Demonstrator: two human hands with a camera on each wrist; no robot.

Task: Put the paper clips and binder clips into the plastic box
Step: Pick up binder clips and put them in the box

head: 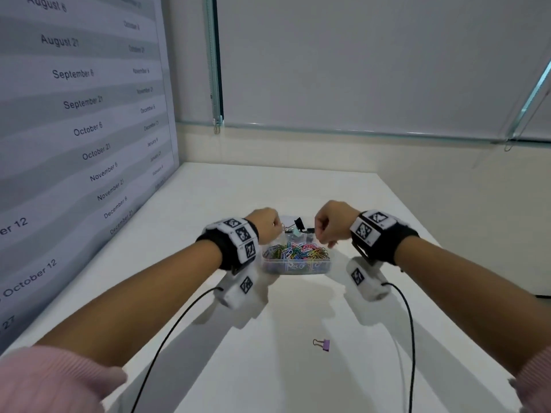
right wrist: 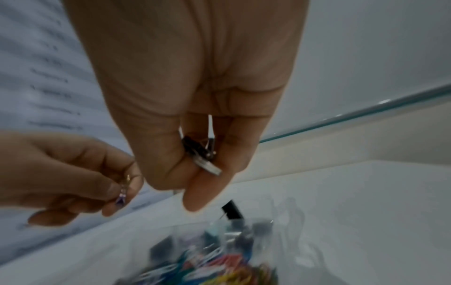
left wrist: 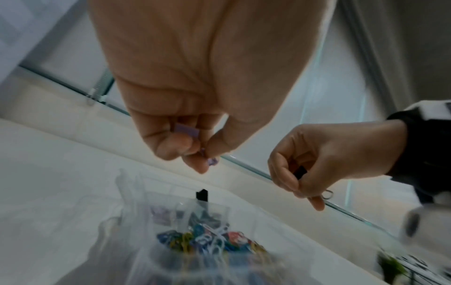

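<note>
A clear plastic box [head: 298,267] holds a heap of coloured paper clips [head: 296,251] in its near part and binder clips [head: 298,226] in its far part. Both hands hover just above its far side. My left hand [head: 265,223] pinches a purple binder clip [left wrist: 186,131] between thumb and fingers. My right hand [head: 332,223] grips black binder clips [right wrist: 197,148], one with a silver handle sticking out. A further purple binder clip [head: 322,344] lies on the white table [head: 372,338], nearer to me than the box.
A large wall chart of dates [head: 80,129] stands along the table's left edge. Walls and a window sill [head: 328,129] close the far side. Black cables [head: 167,335] trail from both wrist cameras over the table.
</note>
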